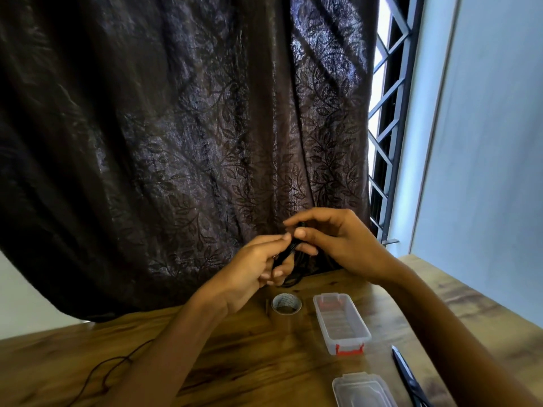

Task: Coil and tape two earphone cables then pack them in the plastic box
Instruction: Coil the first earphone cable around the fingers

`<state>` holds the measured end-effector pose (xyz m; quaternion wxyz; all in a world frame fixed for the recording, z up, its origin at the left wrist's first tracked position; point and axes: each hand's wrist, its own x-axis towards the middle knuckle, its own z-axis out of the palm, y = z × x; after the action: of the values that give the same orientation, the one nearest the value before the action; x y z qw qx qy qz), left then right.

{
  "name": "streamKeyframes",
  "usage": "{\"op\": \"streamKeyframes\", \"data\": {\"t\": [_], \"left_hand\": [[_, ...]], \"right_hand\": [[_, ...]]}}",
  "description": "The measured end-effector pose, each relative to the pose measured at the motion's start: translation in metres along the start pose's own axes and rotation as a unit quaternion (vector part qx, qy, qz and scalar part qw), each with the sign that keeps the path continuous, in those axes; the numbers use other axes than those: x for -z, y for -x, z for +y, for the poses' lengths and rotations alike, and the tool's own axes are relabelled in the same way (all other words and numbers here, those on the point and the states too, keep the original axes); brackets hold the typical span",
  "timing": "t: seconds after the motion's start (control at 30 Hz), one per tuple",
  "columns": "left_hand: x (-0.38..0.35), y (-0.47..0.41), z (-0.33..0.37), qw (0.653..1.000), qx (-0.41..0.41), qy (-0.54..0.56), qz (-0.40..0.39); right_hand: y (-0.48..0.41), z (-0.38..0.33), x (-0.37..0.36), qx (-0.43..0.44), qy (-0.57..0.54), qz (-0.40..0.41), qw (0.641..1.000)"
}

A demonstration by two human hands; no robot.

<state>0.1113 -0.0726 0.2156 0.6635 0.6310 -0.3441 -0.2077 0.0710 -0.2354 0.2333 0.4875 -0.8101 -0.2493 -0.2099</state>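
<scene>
Two bare hands work above the far edge of a wooden tabletop (264,362), raised in front of everything else. Nearest, at the near edge toward the right corner, lies a clear lid (363,390), partly cut off by the frame, and just to its right a dark pair of scissors (407,374) lies pointing away toward the far edge. Beyond the lid stands an open clear plastic box (340,321) with a red latch (349,350) on its near end; the inside looks bare apart from red marks seen through the plastic. Left of the box's far end sits a roll of tape (286,304), lying flat with its hole upward. Toward the near left corner a thin black cable (108,368) trails loose across the wood, partly hidden behind the left forearm.

Farther off, the left hand (252,268) and the right hand (338,242) meet over the far edge. Left fingers (279,238) pinch a bundle of black earphone cable (289,251); right fingers (299,232) are pressed together on its upper end. Loops of it hang below the hands, close to the wood. Behind hangs a dark leaf-patterned curtain (176,142), with a barred window (388,113) at its right.
</scene>
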Motion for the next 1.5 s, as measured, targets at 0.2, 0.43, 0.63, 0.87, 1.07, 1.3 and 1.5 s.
{"op": "streamKeyframes", "data": {"t": [0.2,0.43,0.63,0.87,1.07,1.3,1.5], "left_hand": [[0.002,-0.003,-0.016,0.993,0.041,0.106,0.028],[0.005,-0.001,-0.049,0.978,0.137,0.143,0.064],[0.004,0.007,-0.110,0.966,0.211,-0.073,0.134],[0.007,0.033,-0.201,0.935,0.281,-0.184,0.119],[0.007,0.054,-0.251,0.930,0.299,-0.173,0.125],[0.008,0.055,-0.272,0.917,0.276,-0.247,0.150],[0.008,0.053,-0.280,0.871,0.226,-0.406,0.159]], "right_hand": [[0.011,0.019,-0.019,-0.072,-0.111,0.029,0.991],[0.036,0.050,-0.042,-0.193,-0.196,0.050,0.960],[0.074,0.094,-0.085,-0.292,-0.217,0.103,0.926],[0.128,0.153,-0.137,-0.400,-0.150,0.118,0.896],[0.159,0.183,-0.171,-0.467,-0.043,0.105,0.877],[0.169,0.194,-0.184,-0.441,0.112,0.062,0.888],[0.171,0.200,-0.185,-0.420,0.197,0.041,0.885]]}}
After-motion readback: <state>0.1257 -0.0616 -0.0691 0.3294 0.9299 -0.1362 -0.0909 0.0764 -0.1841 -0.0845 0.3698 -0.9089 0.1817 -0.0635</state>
